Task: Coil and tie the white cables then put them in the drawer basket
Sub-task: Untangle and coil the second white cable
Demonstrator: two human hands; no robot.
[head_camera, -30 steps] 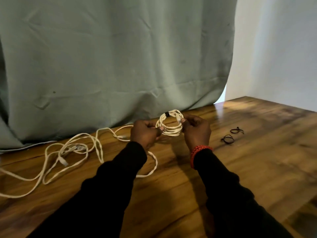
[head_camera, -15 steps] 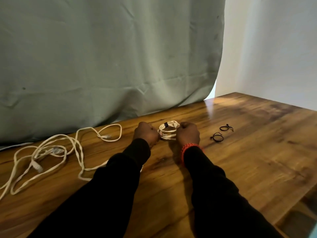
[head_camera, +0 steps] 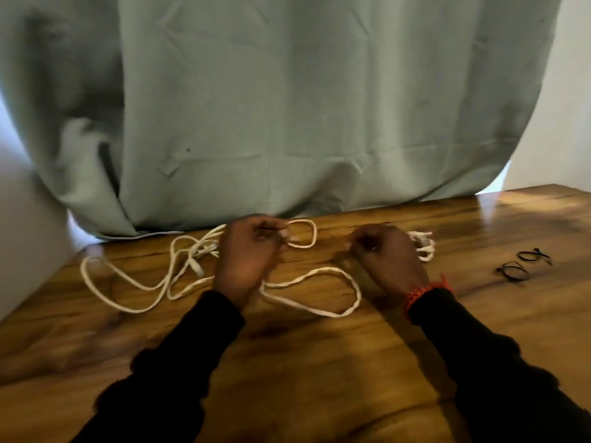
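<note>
We see our left hand point(head_camera: 248, 251) pinching a loop of the loose white cable point(head_camera: 307, 295) | right hand point(head_camera: 385, 255) curled, grip unclear, hiding part of the coiled cable point(head_camera: 423, 247) | black ties point(head_camera: 524, 262) right | green curtain point(head_camera: 287, 107) far | wooden table point(head_camera: 319, 362).

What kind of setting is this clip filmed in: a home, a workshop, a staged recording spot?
Probably a staged recording spot indoors, though it could be a plain room. A grey-green cloth backdrop hangs behind a wooden table between bare white walls; only loose white cable and black ties lie out.
</note>
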